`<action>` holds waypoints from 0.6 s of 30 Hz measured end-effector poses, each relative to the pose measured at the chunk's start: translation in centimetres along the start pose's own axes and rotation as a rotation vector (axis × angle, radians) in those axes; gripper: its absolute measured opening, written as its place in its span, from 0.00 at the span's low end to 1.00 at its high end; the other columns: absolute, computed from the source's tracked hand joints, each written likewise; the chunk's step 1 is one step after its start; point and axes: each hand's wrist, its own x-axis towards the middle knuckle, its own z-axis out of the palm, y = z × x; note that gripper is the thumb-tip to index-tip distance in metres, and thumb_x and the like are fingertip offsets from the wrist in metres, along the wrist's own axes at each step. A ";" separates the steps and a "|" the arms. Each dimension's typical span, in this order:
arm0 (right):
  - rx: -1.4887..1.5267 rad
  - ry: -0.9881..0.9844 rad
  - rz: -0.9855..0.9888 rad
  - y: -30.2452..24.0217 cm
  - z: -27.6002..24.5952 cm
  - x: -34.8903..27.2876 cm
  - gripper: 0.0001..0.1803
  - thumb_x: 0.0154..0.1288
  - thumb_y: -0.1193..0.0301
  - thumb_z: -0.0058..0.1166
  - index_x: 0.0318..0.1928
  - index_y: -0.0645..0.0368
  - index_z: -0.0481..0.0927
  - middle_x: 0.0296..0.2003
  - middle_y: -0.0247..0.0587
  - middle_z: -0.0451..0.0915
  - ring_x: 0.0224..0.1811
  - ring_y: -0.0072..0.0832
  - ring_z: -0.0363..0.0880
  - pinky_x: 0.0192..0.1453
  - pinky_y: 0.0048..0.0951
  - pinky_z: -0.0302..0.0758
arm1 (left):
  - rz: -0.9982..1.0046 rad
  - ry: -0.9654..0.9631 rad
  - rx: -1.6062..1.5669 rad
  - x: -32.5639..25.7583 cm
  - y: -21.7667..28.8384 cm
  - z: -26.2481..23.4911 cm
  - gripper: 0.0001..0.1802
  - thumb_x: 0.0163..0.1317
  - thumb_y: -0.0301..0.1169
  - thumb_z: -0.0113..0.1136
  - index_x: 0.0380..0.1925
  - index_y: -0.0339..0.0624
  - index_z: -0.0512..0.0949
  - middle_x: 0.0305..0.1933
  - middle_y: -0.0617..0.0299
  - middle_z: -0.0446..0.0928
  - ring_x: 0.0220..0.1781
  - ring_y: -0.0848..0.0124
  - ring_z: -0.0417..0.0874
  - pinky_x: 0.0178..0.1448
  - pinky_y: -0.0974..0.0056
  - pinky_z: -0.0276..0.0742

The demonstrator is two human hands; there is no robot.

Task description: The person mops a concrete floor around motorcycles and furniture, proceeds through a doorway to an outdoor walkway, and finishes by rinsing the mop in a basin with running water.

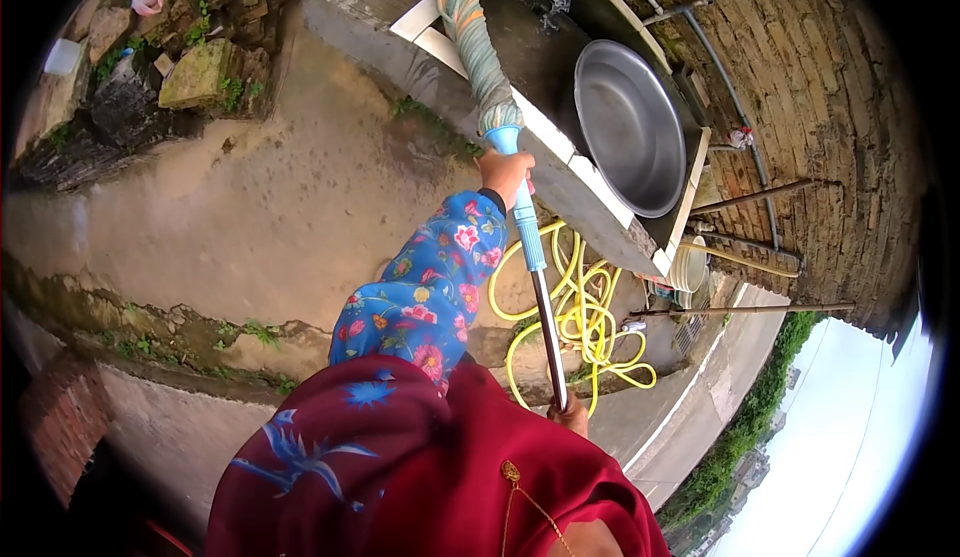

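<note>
A mop runs up the middle of the view, its long head of grey-green and orange strands (470, 42) twisted tight. Below the head comes a light blue plastic grip (527, 227), then a shiny metal pole (548, 332). My left hand (507, 174), in a blue floral sleeve, is wrapped round the top of the blue grip. Lower down, beside my body, my right hand (571, 416) is closed round the metal pole; my red top partly hides it. The mop head crosses over the white-tiled rim of a concrete trough (545, 122).
In the trough stands a large grey metal basin (630, 127). A yellow hose (585, 322) lies coiled on the ground by the pole, near a pale bucket (688, 267). Pipes (725, 77) run along the brick wall (830, 107). Rough stones (205, 72) are piled at the far left.
</note>
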 end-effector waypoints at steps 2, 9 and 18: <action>0.059 -0.023 0.013 -0.8 0.0 -0.2 0.04 0.49 0.75 0.50 0.29 0.59 0.74 0.20 0.43 0.73 0.24 0.34 0.71 0.27 0.33 0.68 | -0.022 -0.095 -0.074 0.7 0.0 -0.9 0.07 0.42 0.23 0.57 0.16 0.35 0.68 0.15 0.57 0.68 0.11 0.65 0.70 0.16 0.61 0.69; 0.209 -0.090 0.090 -6.1 -1.7 -0.6 0.03 0.48 0.80 0.47 0.22 0.59 0.70 0.14 0.29 0.65 0.19 0.17 0.63 0.21 0.25 0.62 | -0.085 -0.338 -0.290 0.9 0.3 -1.9 0.08 0.45 0.22 0.57 0.19 0.40 0.67 0.15 0.60 0.67 0.11 0.66 0.70 0.15 0.62 0.67; 0.377 -0.206 0.195 -5.8 -0.7 -0.7 0.06 0.46 0.79 0.53 0.21 0.56 0.69 0.16 0.26 0.65 0.19 0.16 0.61 0.22 0.22 0.61 | -0.129 -0.598 -0.429 1.6 -0.4 -3.4 0.09 0.49 0.25 0.56 0.25 0.44 0.64 0.16 0.62 0.65 0.13 0.65 0.70 0.18 0.62 0.66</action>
